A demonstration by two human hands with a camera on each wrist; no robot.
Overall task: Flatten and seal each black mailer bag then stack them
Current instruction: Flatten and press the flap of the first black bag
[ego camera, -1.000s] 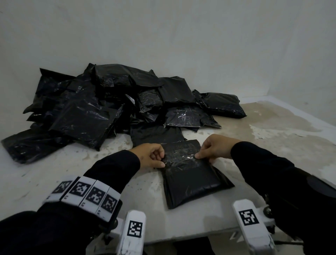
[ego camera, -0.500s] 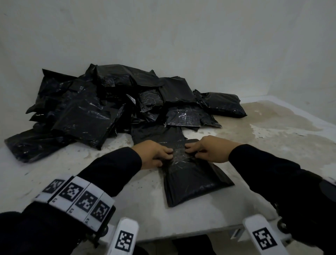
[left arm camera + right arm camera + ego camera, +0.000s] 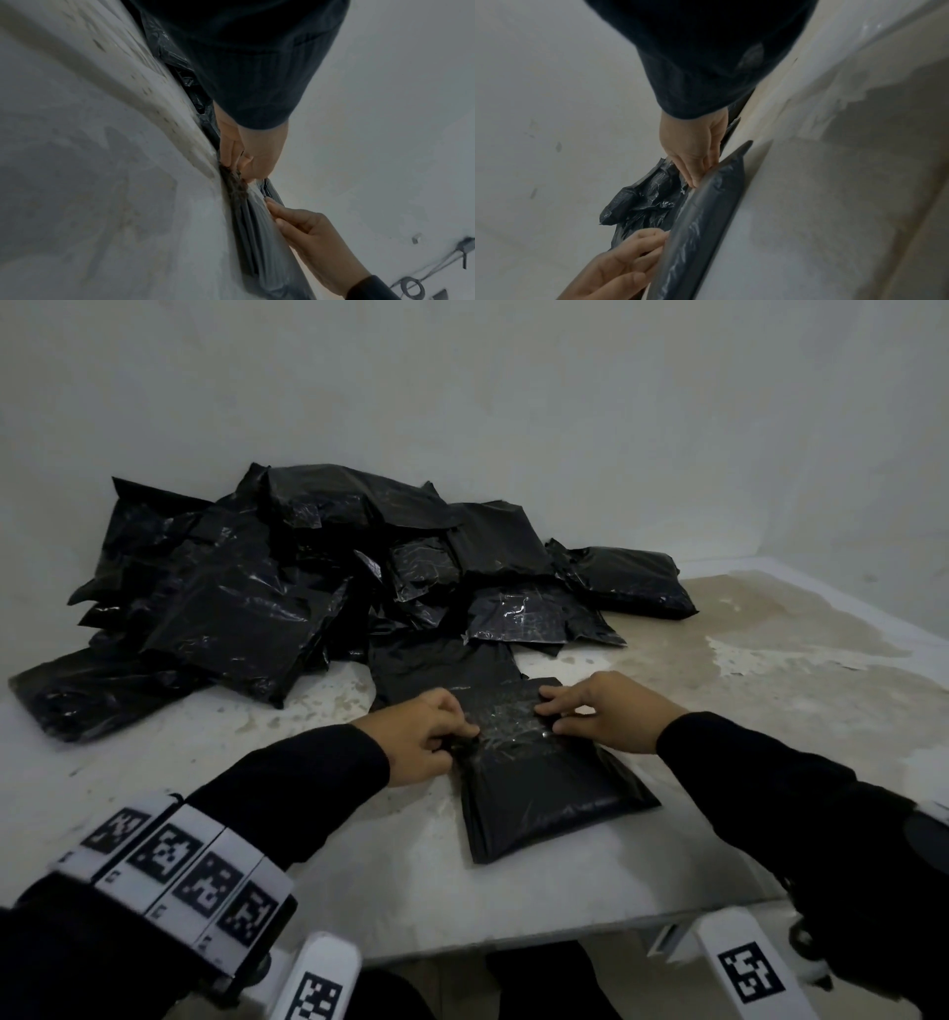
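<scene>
Ok so from my end, going left to right: there's a big loose heap of crinkly black plastic mailer bags [image 3: 287,588] piled at the back left of the worn white table [image 3: 154,762], running toward the back middle. My left hand [image 3: 418,742] has its fingers curled, pinching the left edge of the folded flap on the flat black plastic mailer bag [image 3: 539,778] that lies near the front edge, about the middle of the table. The flap looks shiny, like there's clear tape on it. My right hand [image 3: 598,711] sits on the flap's right side, fingers fairly straight, pressing it down flat, nothing gripped. One puffy black bag [image 3: 631,580] lies off the heap's right end, toward the back right.
</scene>
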